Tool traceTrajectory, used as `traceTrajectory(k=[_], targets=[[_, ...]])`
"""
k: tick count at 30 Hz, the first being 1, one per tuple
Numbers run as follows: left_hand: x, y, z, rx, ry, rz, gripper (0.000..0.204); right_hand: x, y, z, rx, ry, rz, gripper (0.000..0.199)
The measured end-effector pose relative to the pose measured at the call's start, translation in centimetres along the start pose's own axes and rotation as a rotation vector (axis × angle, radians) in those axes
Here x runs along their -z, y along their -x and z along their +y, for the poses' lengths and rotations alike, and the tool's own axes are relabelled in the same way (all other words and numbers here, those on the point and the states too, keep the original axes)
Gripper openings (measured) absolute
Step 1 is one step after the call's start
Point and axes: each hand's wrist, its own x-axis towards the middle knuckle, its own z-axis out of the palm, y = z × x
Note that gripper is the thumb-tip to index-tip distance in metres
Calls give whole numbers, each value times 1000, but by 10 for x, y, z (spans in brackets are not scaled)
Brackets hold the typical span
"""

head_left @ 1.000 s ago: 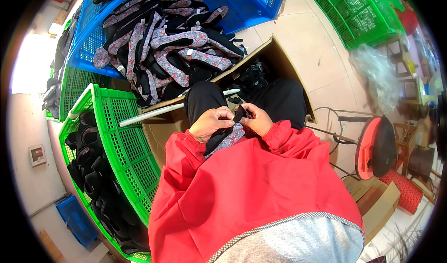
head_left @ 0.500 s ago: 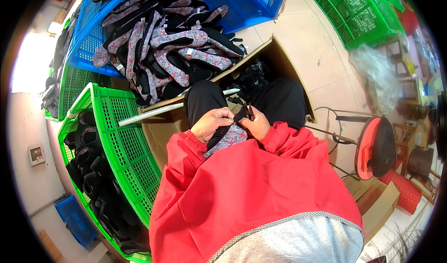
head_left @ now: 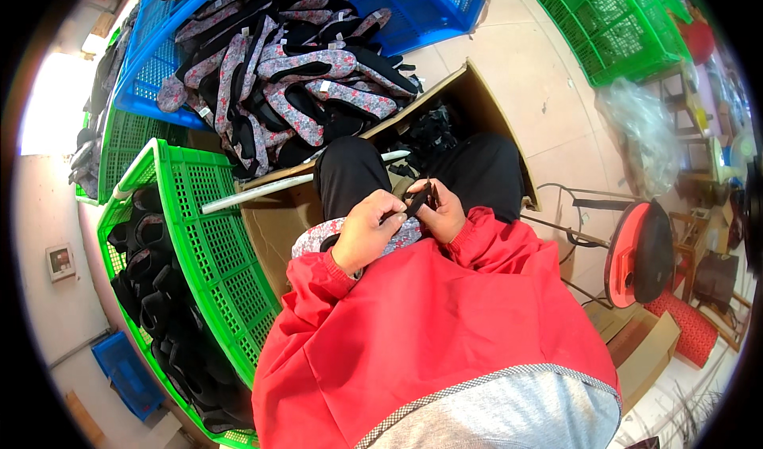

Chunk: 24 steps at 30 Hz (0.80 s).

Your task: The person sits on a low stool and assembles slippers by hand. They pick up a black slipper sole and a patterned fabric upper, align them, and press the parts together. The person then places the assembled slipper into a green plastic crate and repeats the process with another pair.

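A floral fabric shoe upper [head_left: 404,238] with black edging lies across my lap, partly hidden under my hands and red sleeves. My left hand [head_left: 364,233] is closed, thumb and fingers pinching its black strip [head_left: 416,202]. Close by on the right, my right hand [head_left: 443,214] is also closed, its fingertips on the same strip. A thin dark point rises at the right fingers; whether it is a tool or part of the strip, I cannot tell.
An open cardboard box [head_left: 497,103] with black scraps sits beyond my knees. Floral shoe uppers [head_left: 306,66] heap by a blue crate [head_left: 433,12]. A green crate [head_left: 211,234] of black pieces stands left, a pale pole [head_left: 258,193] beside it. A red-and-black round stool [head_left: 632,254] lies right.
My left hand has turned, its back now more toward me, and the floral fabric shows farther left beneath it. The black strip between both hands has shifted slightly.
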Motion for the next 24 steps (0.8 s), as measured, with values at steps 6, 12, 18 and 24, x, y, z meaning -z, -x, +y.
traceTrajectory(k=[6,12,18,24], targets=[[1,5,-32,369,519,-125,9,7,-1,6,-213,-19,-117,12],[10,-2,-27,353,802,-257,16,4,2,10,-234,-165,-107,5],[8,-1,-38,378,838,-284,17,3,-2,-25,-606,-338,-138,9],[8,-2,-33,373,763,-320,15,11,0,-26,-657,-288,-127,6]])
